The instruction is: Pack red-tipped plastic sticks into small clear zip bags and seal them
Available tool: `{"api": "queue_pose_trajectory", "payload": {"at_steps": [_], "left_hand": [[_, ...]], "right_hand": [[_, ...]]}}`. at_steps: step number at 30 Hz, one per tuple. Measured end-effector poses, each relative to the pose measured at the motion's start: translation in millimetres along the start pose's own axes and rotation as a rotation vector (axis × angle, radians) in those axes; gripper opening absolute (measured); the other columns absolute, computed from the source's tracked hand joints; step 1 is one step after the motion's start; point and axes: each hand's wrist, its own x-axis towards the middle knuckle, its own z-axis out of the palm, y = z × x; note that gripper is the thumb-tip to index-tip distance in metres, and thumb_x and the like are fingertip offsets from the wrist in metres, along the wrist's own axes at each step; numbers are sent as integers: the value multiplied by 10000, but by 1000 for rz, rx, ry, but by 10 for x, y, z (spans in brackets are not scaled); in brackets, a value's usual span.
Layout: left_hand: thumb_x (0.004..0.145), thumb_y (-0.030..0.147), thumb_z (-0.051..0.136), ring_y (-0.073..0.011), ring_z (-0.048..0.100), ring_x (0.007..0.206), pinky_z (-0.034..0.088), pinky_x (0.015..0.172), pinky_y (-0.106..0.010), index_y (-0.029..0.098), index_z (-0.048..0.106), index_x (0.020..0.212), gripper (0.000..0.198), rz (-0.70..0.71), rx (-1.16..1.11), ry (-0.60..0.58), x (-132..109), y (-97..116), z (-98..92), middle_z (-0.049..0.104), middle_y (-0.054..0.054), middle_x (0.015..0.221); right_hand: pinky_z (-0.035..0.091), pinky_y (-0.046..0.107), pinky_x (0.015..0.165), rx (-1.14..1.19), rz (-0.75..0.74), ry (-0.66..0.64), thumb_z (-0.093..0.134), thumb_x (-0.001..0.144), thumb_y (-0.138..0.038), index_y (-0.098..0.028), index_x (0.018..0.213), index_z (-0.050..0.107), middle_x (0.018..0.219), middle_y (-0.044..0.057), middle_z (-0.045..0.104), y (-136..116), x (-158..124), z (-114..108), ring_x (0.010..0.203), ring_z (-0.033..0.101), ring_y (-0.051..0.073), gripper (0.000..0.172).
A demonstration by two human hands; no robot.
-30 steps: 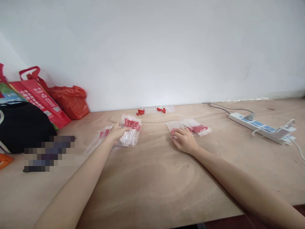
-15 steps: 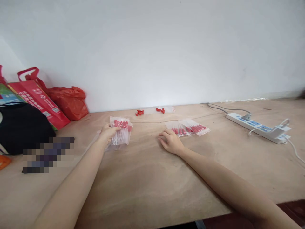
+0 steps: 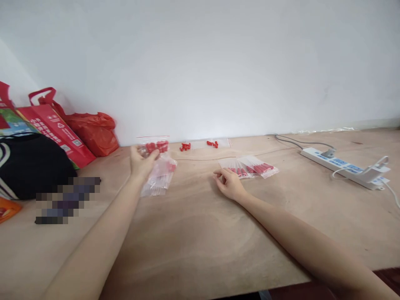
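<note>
My left hand is raised above the wooden table and grips a small clear bag of red pieces. A stack of similar clear bags lies just below it. My right hand rests on the table with its fingers loosely curled and nothing in them, just left of another pile of clear bags with red pieces. Loose red pieces and an empty-looking clear bag lie near the wall.
Red bags and a black bag stand at the far left, with a blurred dark object in front of them. A white power strip with a plugged-in charger and cables lies at the right.
My left hand has lifted one bag off the left stack and raised it toward the wall. My right hand has drawn back from the right pile and curled slightly.
</note>
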Motion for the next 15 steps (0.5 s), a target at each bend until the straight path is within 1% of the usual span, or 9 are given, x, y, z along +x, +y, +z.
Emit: {"api": "queue_pose_trajectory", "payload": {"at_steps": [1,2,4,6,8,10,12,13,15], "left_hand": [[531,173,686,-84,529,625,458,604,-245,157,438,884,431,-28,-103,-62,-113,38,119,547,26,765],[541,191,681,-93,546,655,469,631,-256,152,465,861,388,-33,-155,-147,-239,64,233,561,13,783],[558,225,673,-112,564,686,476,677,-273,132,512,769,281,-22,-159,-293,-503,77,419,583,-10,774],[567,239,673,-143,579,728,476,719,-302,128,541,742,245,9,-109,-447,-741,49,526,605,-29,768],[597,233,655,-165,587,758,476,736,-325,134,549,731,197,67,-59,-563,-915,-2,563,614,-33,760],[643,227,618,-186,587,816,469,765,-349,139,548,734,144,109,-51,-672,-1013,-61,561,621,-43,788],[679,218,586,-203,568,903,452,808,-365,144,552,761,116,142,-27,-774,-1048,-115,546,621,-57,845],[689,211,576,-207,551,945,441,830,-368,148,557,781,113,167,10,-810,-1051,-136,537,617,-62,880],[696,191,569,-207,523,996,425,857,-364,159,567,834,142,248,122,-839,-1044,-165,517,603,-68,945]], "right_hand": [[412,223,524,50,41,24,499,732,-204,-178,883,538,697,6,555,4,3,-5,494,457,78,159],[408,216,503,102,76,42,519,726,-230,-177,911,532,688,0,553,8,7,-12,474,448,70,192],[408,206,480,203,114,56,561,705,-278,-176,1003,499,745,10,559,9,15,-31,468,454,60,321],[419,205,481,280,101,46,589,684,-301,-182,1100,438,844,33,556,-2,18,-55,475,468,51,459],[434,211,502,309,38,31,594,679,-287,-196,1147,396,912,46,547,-21,13,-80,491,484,50,516],[448,220,555,275,-73,27,561,700,-230,-209,1094,443,917,43,551,-37,1,-101,569,521,71,412],[452,229,621,196,-195,24,498,712,-141,-210,979,517,883,38,561,-31,-15,-115,688,545,100,277],[451,229,640,150,-242,14,470,707,-104,-206,928,541,868,39,563,-18,-23,-119,733,545,110,253],[450,226,644,55,-282,-28,441,687,-58,-197,882,564,856,45,561,28,-35,-121,763,544,119,270]]}}
